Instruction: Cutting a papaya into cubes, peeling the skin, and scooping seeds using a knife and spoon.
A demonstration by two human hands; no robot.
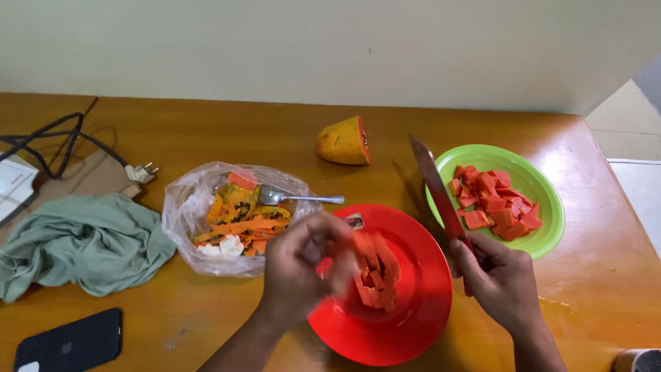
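Clamped tight around a knife handle, my right hand (499, 275) has its grip fully closed, and the knife (436, 186) stands with its blade angled up and to the left, the tip in front of the far desk edge. My left hand (303, 265) hovers over the red plate (413, 310) with fingers curled around a piece of papaya flesh (375, 272); motion blur smears that hand, so I think the grip is closed on the fruit, but I cannot say how firmly. The flesh looks orange-red and already scored into chunks, sitting above the middle of the plate.

Just beyond my right hand a green plate (544, 200) carries a heap of cut papaya cubes (492, 203). Farther back on the desk (206, 131) rests an uncut papaya end (342, 141), skin yellow-orange, cut face turned to the right. Left of the red plate, a clear plastic bag (186, 207) holds peelings and seeds, with a metal spoon (296, 198) lying across it. A crumpled grey-green cloth (82, 241) lies further left, a dark phone (69, 341) near the front edge, and a black cable with a plug (141, 172) behind the cloth.
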